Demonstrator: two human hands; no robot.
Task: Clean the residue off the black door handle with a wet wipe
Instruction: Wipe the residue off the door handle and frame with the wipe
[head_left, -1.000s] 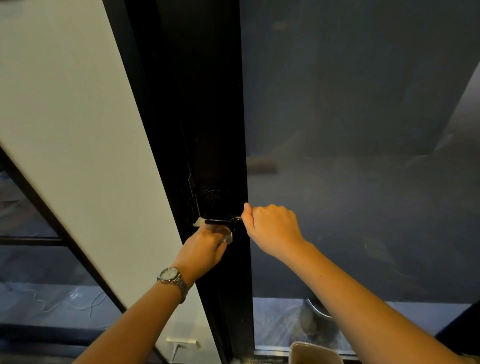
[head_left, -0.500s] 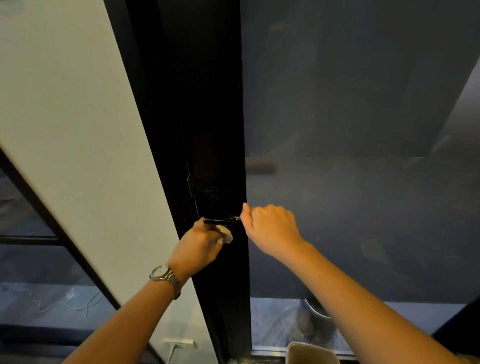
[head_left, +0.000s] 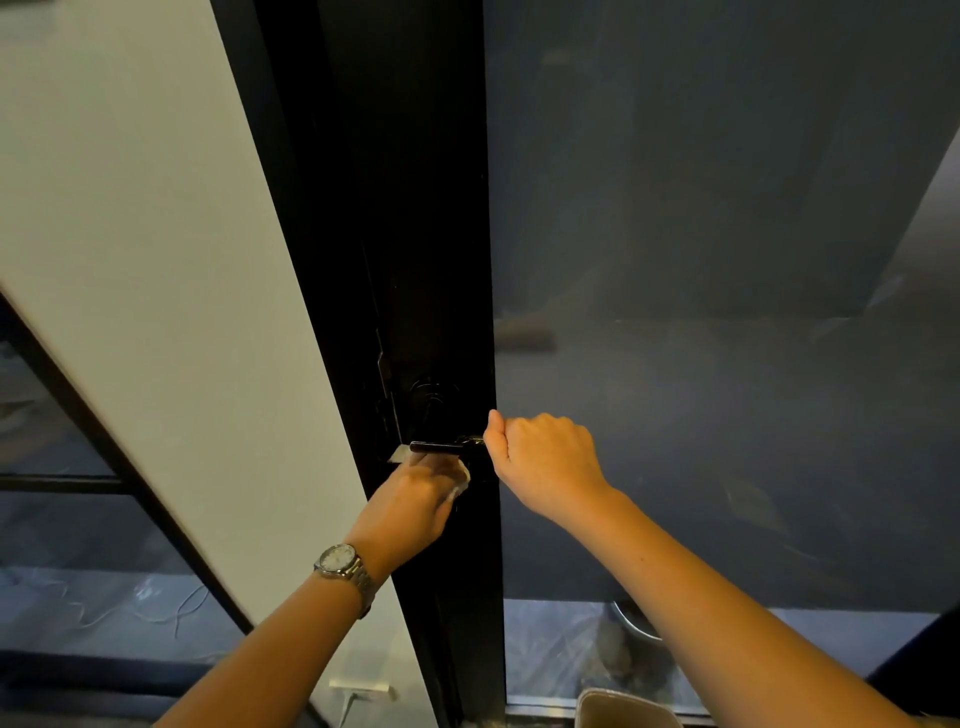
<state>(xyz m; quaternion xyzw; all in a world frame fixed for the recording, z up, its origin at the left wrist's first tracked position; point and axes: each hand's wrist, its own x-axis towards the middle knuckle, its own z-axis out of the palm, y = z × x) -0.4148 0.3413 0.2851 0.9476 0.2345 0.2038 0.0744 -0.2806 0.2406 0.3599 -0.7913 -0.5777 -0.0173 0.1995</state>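
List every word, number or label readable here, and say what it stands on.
No text can be read anywhere in this view.
The wristwatch dial: any markings are too small to read.
On the black door handle, wet wipe, door frame and glass: no lettering shows.

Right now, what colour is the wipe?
White; the wipe shows best in the head view, under the handle.

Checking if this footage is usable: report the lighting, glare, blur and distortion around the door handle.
Head view: dim, warm light; the black door handle nearly merges with the black door frame but for a thin highlight; the left hand and wet wipe look smeared, the right hand sharper; the glass panel carries hazy reflections; the wide lens makes the frame's verticals lean.
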